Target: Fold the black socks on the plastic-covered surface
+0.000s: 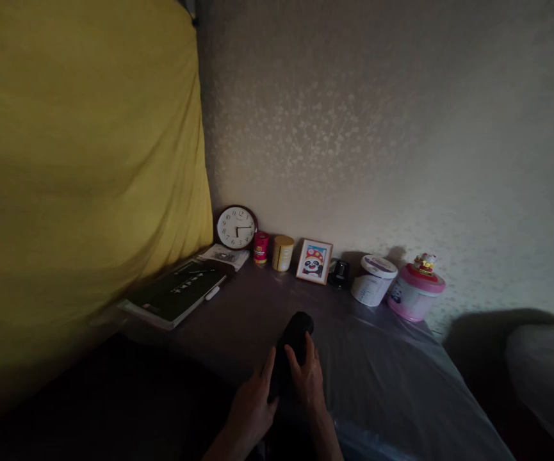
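A long black object with a rounded far end is between my two hands, just above or on the near part of the table; its kind is too dark to make out. My left hand grips its lower left side, fingers pointing forward along it. From the right, my right hand closes on it, with thumb and fingertips on its upper side. Its near end is hidden in shadow between the wrists.
Along the wall on the table stand a round clock, a red can, a yellow canister, a framed panda picture, a white tub and a pink tub. A dark book lies left, beside a yellow curtain.
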Available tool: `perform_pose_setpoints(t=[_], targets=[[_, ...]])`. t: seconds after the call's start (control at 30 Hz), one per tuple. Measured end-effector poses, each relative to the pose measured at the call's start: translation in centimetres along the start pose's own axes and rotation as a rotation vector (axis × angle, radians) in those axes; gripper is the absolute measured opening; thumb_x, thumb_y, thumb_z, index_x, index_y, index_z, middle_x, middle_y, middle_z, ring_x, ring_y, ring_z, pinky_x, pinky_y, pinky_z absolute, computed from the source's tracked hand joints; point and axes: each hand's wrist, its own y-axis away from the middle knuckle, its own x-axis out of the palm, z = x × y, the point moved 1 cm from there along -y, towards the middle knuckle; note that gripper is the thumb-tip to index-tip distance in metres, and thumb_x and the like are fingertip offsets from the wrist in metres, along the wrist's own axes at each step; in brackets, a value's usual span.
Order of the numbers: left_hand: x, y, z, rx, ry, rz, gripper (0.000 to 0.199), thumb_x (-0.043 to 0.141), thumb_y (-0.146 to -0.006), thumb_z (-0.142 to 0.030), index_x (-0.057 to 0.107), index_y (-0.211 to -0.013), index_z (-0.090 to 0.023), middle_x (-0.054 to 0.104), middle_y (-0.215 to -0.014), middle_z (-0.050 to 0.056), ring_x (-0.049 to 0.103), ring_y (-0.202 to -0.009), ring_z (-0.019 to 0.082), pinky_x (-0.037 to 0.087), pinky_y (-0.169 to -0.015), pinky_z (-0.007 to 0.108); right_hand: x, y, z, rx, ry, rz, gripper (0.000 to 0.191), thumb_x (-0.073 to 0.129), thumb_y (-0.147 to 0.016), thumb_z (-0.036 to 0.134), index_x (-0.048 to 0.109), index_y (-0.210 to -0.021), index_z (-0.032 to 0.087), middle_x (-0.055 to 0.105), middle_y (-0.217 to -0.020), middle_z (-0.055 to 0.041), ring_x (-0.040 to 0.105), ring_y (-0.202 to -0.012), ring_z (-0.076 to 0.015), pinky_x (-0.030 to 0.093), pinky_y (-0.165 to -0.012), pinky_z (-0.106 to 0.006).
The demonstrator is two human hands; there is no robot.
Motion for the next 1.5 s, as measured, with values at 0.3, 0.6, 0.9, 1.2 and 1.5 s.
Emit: perform_pose_setpoints(t=[0.3,0.6,0.9,1.2,1.5], targets=[[-0.4,-0.2,-0.5,-0.02,-0.114,0.053,0.081,0.052,-0.077,-0.011,0.006,-0.14,-0.03,0.04,-0.137,0.008,0.049,-0.116,0.019,0.038,-0.093,0.025,-0.8,-0.5,0.0,-0.238,-0.113,0.159,0.013,0.055,-0.08,0.032,0.061,-0.084,0.021,0.06,-0.085,-0.0037,0.059,-0.081,-0.0166,0.047,-0.076,-0.028],[-0.5,-0.4,-0.6,-0.025,-0.174,0.067,0.074,0.048,-0.08,-0.014,0.009,-0.139,-0.038,0.046,-0.126,0.01,0.061,-0.096,0.021,0.045,-0.081,0.03,-2.9,0.6,-0.1,0.025,-0.32,0.291,0.019,0.06,-0.074,0.039,0.061,-0.078,0.021,0.059,-0.07,0.0007,0.054,-0.065,-0.0137,0.043,-0.059,-0.022],[-0.1,-0.1,-0.8,-0.042,-0.234,0.088,0.064,0.042,-0.08,-0.016,0.021,-0.137,-0.036,0.04,-0.134,0.012,0.062,-0.095,0.023,0.046,-0.08,0.033,-1.6,-1.6,2.0,-0.039,-0.253,0.444,0.016,0.054,-0.078,0.034,0.061,-0.078,0.02,0.059,-0.069,0.0015,0.056,-0.066,-0.0133,0.043,-0.063,-0.023],[-0.4,0.2,-0.8,-0.061,-0.193,0.087,0.068,0.042,-0.078,-0.015,0.016,-0.14,-0.024,0.035,-0.139,0.013,0.057,-0.104,0.023,0.044,-0.086,0.033,0.5,-3.8,3.1,-0.223,0.163,0.421,0.011,0.055,-0.07,0.018,0.065,-0.074,0.02,0.06,-0.079,-0.0028,0.058,-0.075,-0.016,0.045,-0.072,-0.028],[-0.6,1.5,0.7,-0.021,-0.071,0.053,0.078,0.048,-0.077,-0.014,0.006,-0.141,-0.028,0.026,-0.145,0.01,0.054,-0.111,0.021,0.042,-0.089,0.028,-0.3,-4.8,2.5,0.014,-0.106,0.356,0.026,0.047,-0.079,0.036,0.064,-0.087,0.018,0.064,-0.066,-0.0004,0.058,-0.053,-0.0131,0.045,-0.052,-0.024]])
